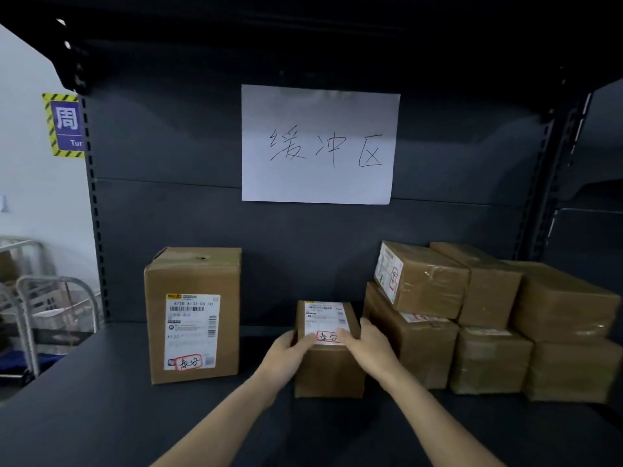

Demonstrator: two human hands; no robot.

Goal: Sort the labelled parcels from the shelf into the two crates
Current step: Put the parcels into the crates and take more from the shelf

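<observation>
Small parcel (pixel 332 372) stands lower centre on the dark shelf (pixel 101 416), clamped between both hands. Left hand (pixel 286 353) grips its top left edge, right hand (pixel 369 345) its top right. Tall parcel (pixel 194 315) left; parcel stack (pixel 488 318) right.

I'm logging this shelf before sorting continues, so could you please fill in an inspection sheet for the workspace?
Surface: dark shelf board, with parcels standing on it.
Job's things: small parcel at centre, label on top; tall parcel upright at left, label facing out; stack of parcels at right, in two layers. The crates cannot be made out for certain.
Clutter: nothing seen.
Grippers: left hand and right hand grip the small parcel at its top edges.
Cables: nothing seen.
Surroundings: handwritten paper sign on the back panel; blue wall sign and metal trolley frames at left.
</observation>
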